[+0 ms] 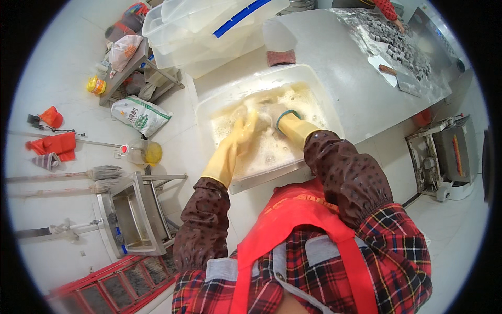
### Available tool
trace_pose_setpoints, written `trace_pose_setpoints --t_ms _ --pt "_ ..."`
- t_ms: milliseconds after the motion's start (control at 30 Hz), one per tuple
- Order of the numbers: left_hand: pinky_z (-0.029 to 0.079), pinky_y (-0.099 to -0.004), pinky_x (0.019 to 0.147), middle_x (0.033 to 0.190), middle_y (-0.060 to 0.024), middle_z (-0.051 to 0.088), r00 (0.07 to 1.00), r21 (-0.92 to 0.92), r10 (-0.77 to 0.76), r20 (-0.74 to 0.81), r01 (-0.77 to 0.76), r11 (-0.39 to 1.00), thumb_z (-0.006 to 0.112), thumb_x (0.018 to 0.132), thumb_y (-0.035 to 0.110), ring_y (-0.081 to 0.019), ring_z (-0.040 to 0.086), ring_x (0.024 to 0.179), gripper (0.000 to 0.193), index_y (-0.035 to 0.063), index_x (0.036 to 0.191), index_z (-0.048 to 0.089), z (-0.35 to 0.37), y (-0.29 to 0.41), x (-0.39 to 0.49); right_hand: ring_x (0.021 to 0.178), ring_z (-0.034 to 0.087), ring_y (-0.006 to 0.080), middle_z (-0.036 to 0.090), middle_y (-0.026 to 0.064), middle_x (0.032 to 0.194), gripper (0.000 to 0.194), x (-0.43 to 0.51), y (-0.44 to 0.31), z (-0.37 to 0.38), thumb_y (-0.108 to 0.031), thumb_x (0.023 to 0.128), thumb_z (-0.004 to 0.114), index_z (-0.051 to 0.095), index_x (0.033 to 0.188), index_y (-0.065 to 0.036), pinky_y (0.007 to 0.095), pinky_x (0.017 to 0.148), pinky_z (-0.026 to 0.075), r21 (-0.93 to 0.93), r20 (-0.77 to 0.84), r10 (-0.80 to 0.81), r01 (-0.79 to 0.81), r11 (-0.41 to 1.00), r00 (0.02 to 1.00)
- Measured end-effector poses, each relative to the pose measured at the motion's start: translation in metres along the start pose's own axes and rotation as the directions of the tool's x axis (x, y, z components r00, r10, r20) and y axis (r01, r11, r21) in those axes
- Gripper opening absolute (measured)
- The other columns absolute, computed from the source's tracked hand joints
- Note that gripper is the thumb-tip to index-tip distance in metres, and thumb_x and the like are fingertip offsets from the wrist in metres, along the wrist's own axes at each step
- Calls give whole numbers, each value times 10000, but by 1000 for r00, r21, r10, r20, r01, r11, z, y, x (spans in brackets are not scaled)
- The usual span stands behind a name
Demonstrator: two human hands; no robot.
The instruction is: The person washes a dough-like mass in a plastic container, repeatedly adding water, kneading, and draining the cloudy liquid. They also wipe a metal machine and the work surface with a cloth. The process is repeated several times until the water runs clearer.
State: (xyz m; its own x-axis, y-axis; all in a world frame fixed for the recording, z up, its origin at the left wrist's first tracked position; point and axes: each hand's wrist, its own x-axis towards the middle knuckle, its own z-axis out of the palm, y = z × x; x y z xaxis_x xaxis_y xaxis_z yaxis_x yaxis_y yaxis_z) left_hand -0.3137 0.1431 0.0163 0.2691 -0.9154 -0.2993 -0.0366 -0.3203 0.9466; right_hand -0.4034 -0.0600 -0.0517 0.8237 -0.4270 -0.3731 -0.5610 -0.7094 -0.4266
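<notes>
A translucent plastic tub (333, 117) full of foamy, yellowish water (270, 151) stands before me at the table's near edge. My left hand (245, 131), in a yellow rubber glove, reaches into the foam at the middle, its fingers extended and partly apart. From the other side comes my right hand (296, 125), also gloved in yellow. A teal ring or rim (288, 115) encircles the glove there; what it belongs to is unclear. Beyond this ring the right fingers are hidden by foam and perhaps a pale, clear vessel between the hands.
A reddish scouring pad (281, 57) lies behind the tub on the metal table (325, 51). Large clear bins (211, 51) stand back left. At right lie a wood-handled scraper (404, 80), many dark pieces (392, 43) and another person's hand (399, 26). A steel sink (133, 218) is leftward.
</notes>
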Motion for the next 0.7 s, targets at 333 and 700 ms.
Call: trace_pose_setpoints --t_ms 333,700 --pt "388 -420 1223 1567 -182 562 968 -221 167 -186 -207 953 481 1149 294 -318 517 1466 516 75 1616 463 -3 11 0 901 711 388 734 165 907 273 -22 -62 21 -297 1032 586 754 1082 -88 502 815 565 162 -632 -349 558 814 692" --pt "430 -341 1196 1515 -130 595 913 768 399 -82 -197 609 476 1157 191 -249 569 1394 444 46 1577 479 -3 -12 -4 993 741 385 766 187 1006 233 -26 -94 5 -203 1027 561 767 1084 -110 471 843 585 114 -485 -315 416 902 816"
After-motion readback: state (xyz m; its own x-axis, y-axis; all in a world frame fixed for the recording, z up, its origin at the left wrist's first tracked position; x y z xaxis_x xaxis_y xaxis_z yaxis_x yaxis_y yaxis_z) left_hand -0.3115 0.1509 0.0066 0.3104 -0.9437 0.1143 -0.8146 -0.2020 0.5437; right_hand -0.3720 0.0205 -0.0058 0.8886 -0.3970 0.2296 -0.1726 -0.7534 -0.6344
